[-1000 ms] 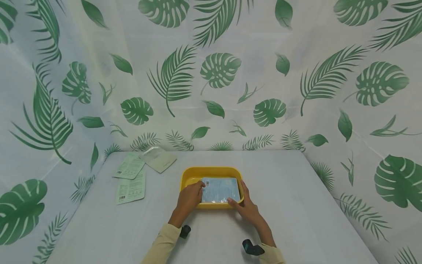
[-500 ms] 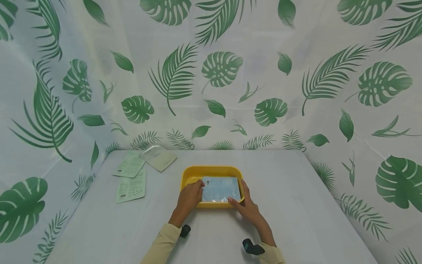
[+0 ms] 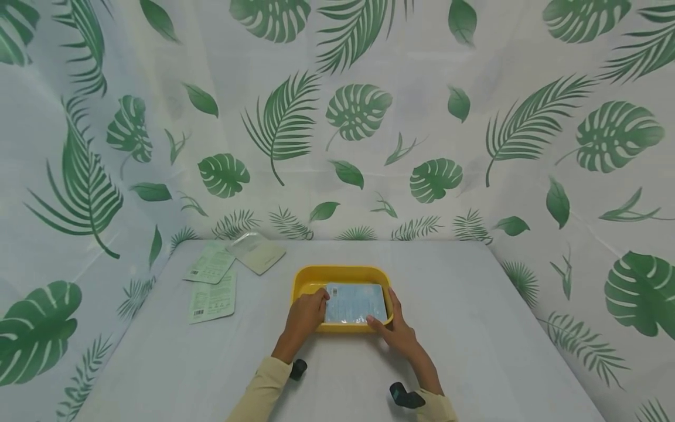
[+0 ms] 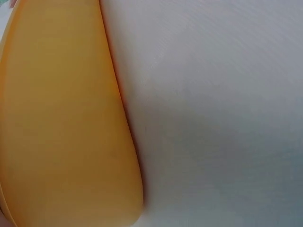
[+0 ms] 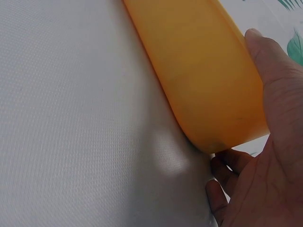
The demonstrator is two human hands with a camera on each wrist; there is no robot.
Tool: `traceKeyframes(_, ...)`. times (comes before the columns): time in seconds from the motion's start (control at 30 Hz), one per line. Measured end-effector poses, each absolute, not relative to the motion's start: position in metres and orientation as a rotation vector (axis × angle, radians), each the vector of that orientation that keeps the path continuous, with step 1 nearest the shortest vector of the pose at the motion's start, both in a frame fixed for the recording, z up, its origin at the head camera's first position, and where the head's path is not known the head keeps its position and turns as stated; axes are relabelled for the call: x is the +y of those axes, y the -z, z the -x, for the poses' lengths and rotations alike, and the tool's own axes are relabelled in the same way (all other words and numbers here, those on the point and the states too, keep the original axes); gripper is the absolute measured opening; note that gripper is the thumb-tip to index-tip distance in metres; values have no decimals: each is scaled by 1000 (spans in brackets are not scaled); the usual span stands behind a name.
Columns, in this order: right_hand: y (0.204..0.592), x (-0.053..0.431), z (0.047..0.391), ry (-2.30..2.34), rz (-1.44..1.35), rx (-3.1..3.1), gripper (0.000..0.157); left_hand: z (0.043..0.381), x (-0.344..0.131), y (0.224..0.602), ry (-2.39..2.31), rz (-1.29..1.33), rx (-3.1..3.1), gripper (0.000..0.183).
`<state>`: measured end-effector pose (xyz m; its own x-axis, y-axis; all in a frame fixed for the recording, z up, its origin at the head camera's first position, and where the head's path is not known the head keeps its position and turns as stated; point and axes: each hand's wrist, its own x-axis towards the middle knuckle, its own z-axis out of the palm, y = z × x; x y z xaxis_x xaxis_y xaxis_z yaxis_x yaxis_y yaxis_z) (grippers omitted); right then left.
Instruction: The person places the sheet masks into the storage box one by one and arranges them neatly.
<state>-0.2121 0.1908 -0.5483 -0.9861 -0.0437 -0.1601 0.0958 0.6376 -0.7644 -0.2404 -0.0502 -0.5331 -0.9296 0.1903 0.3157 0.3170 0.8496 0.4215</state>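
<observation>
A yellow plastic tray (image 3: 343,271) with rounded corners stands on the table in the head view. In its right part lies a flat, shiny light blue packet (image 3: 355,305) with fine print and a barcode. My left hand (image 3: 304,316) reaches over the tray's front left, its curled fingers pinching the packet's left edge. My right hand (image 3: 399,337) grips the front right corner, thumb over the front rim and fingers along the right side. In the right wrist view the fingertips (image 5: 216,194) bend around the outer wall. The left wrist view shows mostly the tray's front wall (image 4: 66,113).
Two pale green printed packets (image 3: 212,299) overlap at the table's back left. Touching them is a cream packet (image 3: 258,255) with a clear plastic part. Leaf-print cloth (image 3: 358,117) hangs behind the white table (image 3: 474,351) and along both its sides.
The whole scene shifts slightly in the head view. Both hands, the tray and the blue packet keep their places relative to one another.
</observation>
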Motion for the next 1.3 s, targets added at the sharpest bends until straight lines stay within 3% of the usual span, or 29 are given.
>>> traceKeyframes(0.43, 550, 190, 214, 1265, -61, 2683, 96, 240, -84, 545, 909, 495, -2250, 20)
traceKeyframes(0.73, 549, 190, 215, 1257, -54, 2670, 96, 240, -169, 545, 1066, -130, -2456, 18)
traceKeyframes(0.8, 547, 191, 214, 1254, -46, 2668, 96, 236, -189, 546, 978, -224, -2555, 24)
traceKeyframes(0.9, 546, 191, 214, 1245, -47, 2671, 96, 231, -214, 550, 841, -346, -2761, 48)
traceKeyframes(1.07, 546, 190, 213, 1243, -56, 2664, 97, 225, -237, 555, 799, -489, -2985, 77)
traceKeyframes(1.3, 547, 188, 214, 1256, -59, 2662, 98, 228, -236, 554, 618, -490, -3063, 69)
